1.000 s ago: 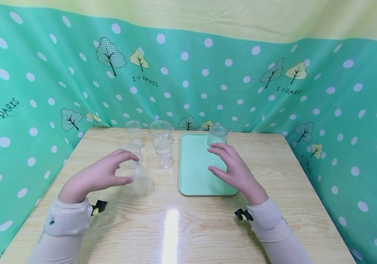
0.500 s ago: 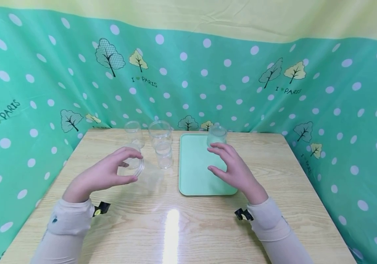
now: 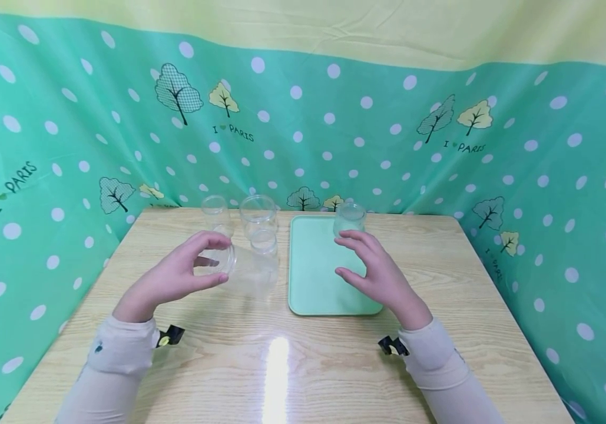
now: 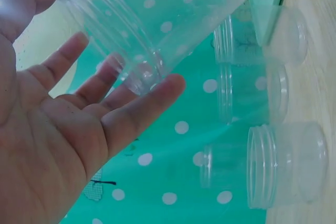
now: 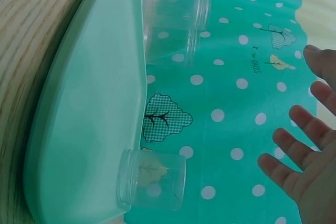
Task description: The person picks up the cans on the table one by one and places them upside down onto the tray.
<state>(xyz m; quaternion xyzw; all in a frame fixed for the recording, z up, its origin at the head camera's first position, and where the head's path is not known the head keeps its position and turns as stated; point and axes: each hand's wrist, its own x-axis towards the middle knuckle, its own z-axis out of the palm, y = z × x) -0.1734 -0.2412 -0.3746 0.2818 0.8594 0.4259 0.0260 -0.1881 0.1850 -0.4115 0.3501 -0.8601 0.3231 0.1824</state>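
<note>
My left hand (image 3: pixel 183 271) holds a large clear jar (image 3: pixel 254 274) by its threaded mouth, above the table. In the left wrist view, this jar (image 4: pixel 173 19) is tilted, its mouth between the thumb and fingers. My right hand (image 3: pixel 374 274) hovers over the light green tray (image 3: pixel 321 291) with its fingers spread, holding nothing. Near it, a short clear jar (image 3: pixel 349 219) stands at the tray's far right corner. In the right wrist view, that jar (image 5: pixel 157 179) is mouth down, its threaded rim against the tray.
Left of the tray stand several clear jars, among them a wide jar (image 3: pixel 257 212), a small jar (image 3: pixel 264 241) and a narrower jar (image 3: pixel 215 213) at the back. Another jar (image 4: pixel 289 166) shows in the left wrist view. A dotted green curtain (image 3: pixel 329 141) closes the table's far side.
My left hand has moved to the right and slightly away from me, carrying the clear jar toward the tray. My right hand has stayed in place above the tray.
</note>
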